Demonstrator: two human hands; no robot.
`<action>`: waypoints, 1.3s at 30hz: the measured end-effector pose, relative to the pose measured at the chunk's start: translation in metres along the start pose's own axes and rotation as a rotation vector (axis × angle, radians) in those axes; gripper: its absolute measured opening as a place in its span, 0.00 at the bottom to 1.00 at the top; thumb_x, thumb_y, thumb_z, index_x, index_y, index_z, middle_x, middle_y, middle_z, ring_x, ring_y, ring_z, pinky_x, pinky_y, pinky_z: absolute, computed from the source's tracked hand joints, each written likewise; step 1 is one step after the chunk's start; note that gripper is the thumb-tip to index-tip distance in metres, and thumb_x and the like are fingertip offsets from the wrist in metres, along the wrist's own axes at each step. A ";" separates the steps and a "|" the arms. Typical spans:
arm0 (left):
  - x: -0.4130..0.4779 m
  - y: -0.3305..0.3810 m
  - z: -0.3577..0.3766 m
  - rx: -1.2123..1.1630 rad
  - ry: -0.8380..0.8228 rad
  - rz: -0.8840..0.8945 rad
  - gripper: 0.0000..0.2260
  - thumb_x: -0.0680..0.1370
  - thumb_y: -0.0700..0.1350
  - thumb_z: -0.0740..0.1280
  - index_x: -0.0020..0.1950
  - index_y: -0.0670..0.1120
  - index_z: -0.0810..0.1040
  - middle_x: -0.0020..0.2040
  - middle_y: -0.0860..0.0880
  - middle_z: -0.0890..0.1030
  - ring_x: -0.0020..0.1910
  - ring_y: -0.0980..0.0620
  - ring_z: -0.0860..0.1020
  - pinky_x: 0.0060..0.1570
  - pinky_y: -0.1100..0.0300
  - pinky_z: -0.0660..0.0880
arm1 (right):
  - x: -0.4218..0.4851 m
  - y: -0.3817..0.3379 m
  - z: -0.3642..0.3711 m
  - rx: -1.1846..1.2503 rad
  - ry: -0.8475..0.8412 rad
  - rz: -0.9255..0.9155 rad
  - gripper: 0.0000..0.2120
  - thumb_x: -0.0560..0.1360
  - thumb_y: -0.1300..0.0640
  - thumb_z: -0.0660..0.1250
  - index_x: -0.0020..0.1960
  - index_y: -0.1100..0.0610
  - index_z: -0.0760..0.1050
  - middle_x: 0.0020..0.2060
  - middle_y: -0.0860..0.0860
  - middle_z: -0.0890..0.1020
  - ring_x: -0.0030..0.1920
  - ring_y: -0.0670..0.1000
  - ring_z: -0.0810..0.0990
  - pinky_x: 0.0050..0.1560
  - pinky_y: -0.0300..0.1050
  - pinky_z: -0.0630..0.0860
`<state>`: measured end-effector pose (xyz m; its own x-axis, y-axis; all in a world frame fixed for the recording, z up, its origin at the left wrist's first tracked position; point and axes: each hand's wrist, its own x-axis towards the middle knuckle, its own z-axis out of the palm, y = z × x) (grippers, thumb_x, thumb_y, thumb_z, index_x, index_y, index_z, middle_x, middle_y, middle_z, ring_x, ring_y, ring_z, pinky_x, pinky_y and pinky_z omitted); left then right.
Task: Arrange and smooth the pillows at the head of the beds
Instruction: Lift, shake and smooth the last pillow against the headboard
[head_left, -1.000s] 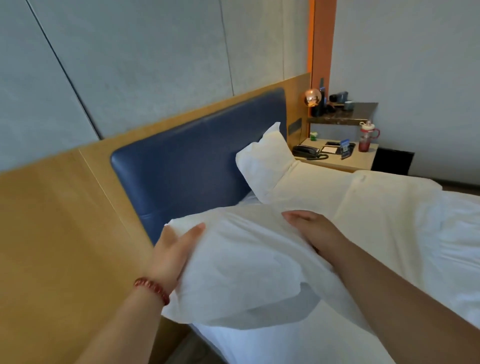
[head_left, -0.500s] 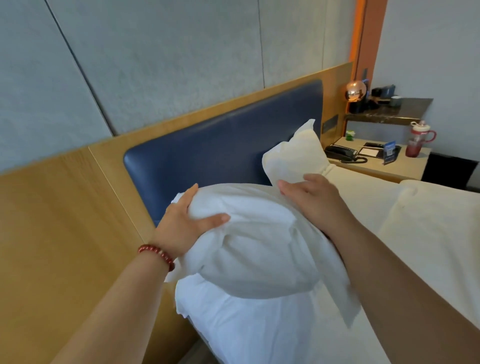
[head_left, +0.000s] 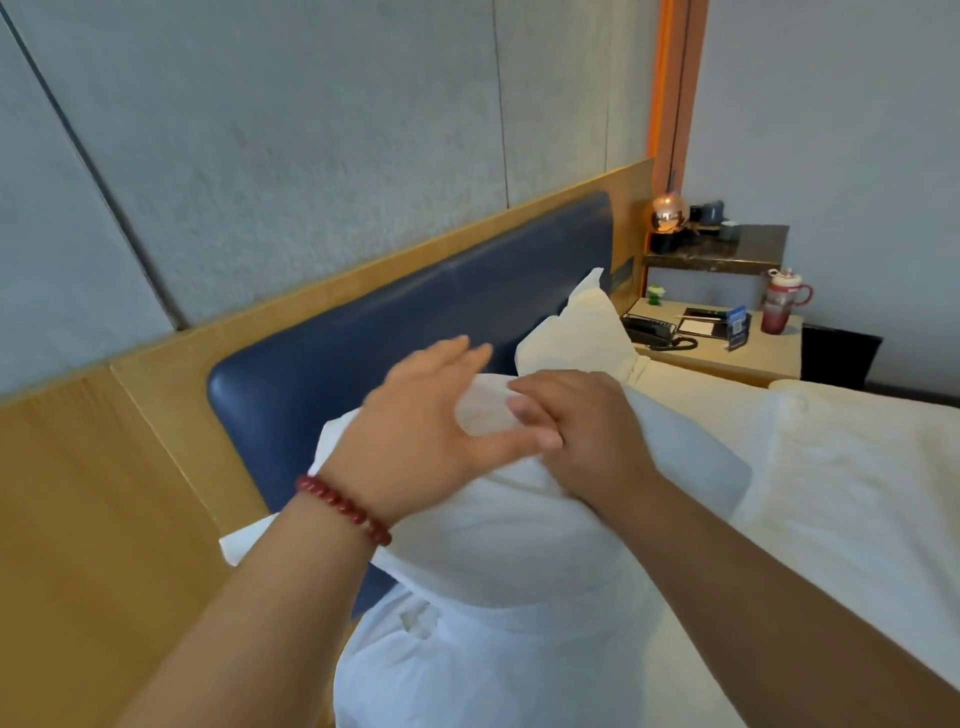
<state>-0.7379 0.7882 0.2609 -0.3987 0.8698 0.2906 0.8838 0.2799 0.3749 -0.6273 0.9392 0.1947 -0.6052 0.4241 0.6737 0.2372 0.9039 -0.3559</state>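
Two white pillows stand at the head of the bed (head_left: 857, 493). The near pillow (head_left: 519, 545) leans upright against the blue headboard (head_left: 363, 353), with the far pillow (head_left: 582, 332) just beyond it. The right hand (head_left: 587, 431) has its grip curled on the near pillow's top edge. The left hand (head_left: 415, 431), blurred, has a wide grip, fingers straight over that top.
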 end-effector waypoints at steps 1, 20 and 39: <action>0.011 -0.007 0.003 0.049 -0.124 0.022 0.54 0.59 0.81 0.59 0.79 0.55 0.57 0.78 0.59 0.58 0.78 0.57 0.53 0.76 0.57 0.53 | 0.009 -0.003 0.007 -0.003 0.040 0.008 0.28 0.80 0.40 0.46 0.51 0.52 0.82 0.44 0.47 0.84 0.45 0.49 0.80 0.51 0.46 0.73; 0.163 -0.090 0.084 0.106 -0.271 0.037 0.48 0.59 0.77 0.66 0.75 0.67 0.53 0.71 0.51 0.72 0.67 0.43 0.72 0.64 0.42 0.70 | -0.115 0.126 0.121 0.692 0.056 1.067 0.34 0.74 0.30 0.47 0.78 0.38 0.48 0.77 0.39 0.55 0.77 0.46 0.54 0.76 0.51 0.53; 0.257 -0.111 0.258 0.151 -0.237 -0.005 0.49 0.59 0.78 0.57 0.75 0.54 0.61 0.62 0.49 0.78 0.62 0.42 0.74 0.64 0.44 0.64 | -0.162 0.243 0.267 0.605 0.320 1.938 0.51 0.69 0.25 0.59 0.80 0.54 0.47 0.76 0.60 0.59 0.75 0.62 0.59 0.75 0.57 0.54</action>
<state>-0.8750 1.0859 0.0672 -0.3506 0.9340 0.0687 0.9156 0.3265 0.2348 -0.6747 1.0753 -0.1741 0.2142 0.6566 -0.7231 0.0011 -0.7405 -0.6721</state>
